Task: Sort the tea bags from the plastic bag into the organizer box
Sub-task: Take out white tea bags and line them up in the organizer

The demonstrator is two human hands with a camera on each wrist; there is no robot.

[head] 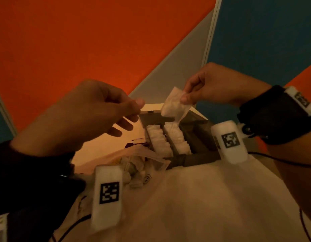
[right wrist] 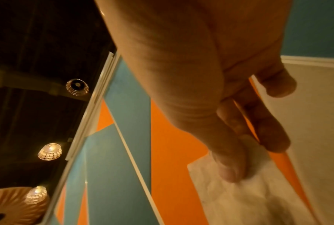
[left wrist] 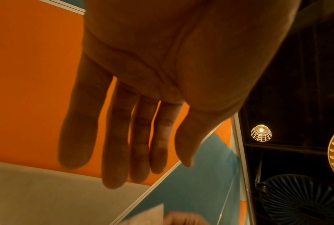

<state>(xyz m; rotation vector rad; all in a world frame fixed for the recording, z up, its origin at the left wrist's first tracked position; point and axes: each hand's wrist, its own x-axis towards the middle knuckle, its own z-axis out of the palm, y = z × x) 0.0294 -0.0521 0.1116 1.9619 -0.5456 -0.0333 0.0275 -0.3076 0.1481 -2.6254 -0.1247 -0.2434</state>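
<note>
My right hand (head: 187, 96) pinches a white tea bag (head: 174, 105) by its upper corner and holds it in the air above the organizer box (head: 195, 157). The right wrist view shows the thumb pressed on the same tea bag (right wrist: 239, 197). Two compartments of the box hold rows of white tea bags (head: 159, 137); the compartment to the right looks dark. My left hand (head: 130, 112) hovers left of the box, fingers straight and holding nothing; the left wrist view shows its empty open palm (left wrist: 143, 60). The plastic bag (head: 139, 159) lies open near me, with several tea bags inside.
The box and bag sit on a pale cloth-covered table (head: 203, 198). Orange (head: 98, 41) and teal (head: 264, 32) wall panels stand behind. Thin cables run over the cloth at the lower left and at the right (head: 282, 161).
</note>
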